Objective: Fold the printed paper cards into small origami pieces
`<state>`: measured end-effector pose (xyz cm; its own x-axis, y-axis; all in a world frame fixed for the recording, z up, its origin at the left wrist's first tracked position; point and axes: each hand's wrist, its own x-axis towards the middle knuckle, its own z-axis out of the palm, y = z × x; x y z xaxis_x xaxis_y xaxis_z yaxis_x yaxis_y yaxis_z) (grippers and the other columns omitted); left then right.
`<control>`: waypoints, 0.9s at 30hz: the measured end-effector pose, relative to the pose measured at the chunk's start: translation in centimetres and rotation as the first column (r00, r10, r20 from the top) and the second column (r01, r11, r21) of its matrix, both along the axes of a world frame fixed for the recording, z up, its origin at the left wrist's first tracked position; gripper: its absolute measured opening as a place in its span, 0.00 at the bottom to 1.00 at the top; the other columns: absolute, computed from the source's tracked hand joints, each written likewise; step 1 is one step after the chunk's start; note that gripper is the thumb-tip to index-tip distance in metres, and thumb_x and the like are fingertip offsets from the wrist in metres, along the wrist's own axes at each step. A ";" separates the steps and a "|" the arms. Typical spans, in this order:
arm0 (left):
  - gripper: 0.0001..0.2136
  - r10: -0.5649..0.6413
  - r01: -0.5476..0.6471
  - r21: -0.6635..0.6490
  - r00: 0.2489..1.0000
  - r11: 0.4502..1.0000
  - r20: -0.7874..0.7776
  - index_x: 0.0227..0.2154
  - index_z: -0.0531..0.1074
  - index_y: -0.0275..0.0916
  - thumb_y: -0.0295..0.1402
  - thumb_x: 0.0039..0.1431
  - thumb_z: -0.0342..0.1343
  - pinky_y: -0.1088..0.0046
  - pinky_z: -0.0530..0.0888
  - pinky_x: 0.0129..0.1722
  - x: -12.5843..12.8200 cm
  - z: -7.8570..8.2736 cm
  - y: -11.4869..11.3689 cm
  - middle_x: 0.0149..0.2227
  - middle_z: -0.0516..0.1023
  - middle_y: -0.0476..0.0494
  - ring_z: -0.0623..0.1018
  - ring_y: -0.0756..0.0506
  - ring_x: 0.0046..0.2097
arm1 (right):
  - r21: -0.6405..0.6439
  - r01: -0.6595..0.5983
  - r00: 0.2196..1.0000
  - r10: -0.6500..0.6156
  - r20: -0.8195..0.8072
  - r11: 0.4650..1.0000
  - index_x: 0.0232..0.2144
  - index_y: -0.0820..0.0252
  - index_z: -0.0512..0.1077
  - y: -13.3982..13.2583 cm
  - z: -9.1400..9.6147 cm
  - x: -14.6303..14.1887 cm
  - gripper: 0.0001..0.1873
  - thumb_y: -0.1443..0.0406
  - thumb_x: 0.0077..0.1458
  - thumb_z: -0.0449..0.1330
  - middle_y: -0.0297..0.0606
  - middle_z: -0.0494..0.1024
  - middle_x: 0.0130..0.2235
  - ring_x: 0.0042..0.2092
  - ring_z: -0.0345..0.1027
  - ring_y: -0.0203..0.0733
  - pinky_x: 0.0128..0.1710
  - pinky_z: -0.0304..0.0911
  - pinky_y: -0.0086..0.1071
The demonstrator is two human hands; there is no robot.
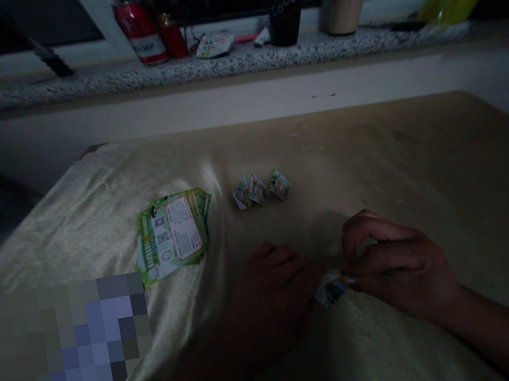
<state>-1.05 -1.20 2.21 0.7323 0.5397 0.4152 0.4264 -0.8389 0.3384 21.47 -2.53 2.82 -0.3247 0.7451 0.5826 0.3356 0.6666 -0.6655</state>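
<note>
Head view: your right hand [404, 269] pinched a folded printed paper [332, 291], right of the leaflet stack [174, 233]; your left hand [274, 294] touched this paper, its closure I could not tell.

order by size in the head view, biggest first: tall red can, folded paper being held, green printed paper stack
1. Green printed paper stack
2. Tall red can
3. Folded paper, judged by its visible part
</note>
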 end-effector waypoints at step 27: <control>0.16 0.158 -0.148 -0.058 0.953 0.987 0.257 0.55 0.68 0.35 0.22 0.66 0.48 0.69 0.78 0.44 -0.4 0.3 -0.5 0.46 0.81 0.39 0.81 0.46 0.45 | -0.647 -0.378 0.832 -0.064 -0.551 0.663 0.38 0.56 0.80 -0.3 -1.3 -1.0 0.07 0.67 0.55 0.71 0.34 0.85 0.34 0.35 0.81 0.35 0.38 0.77 0.27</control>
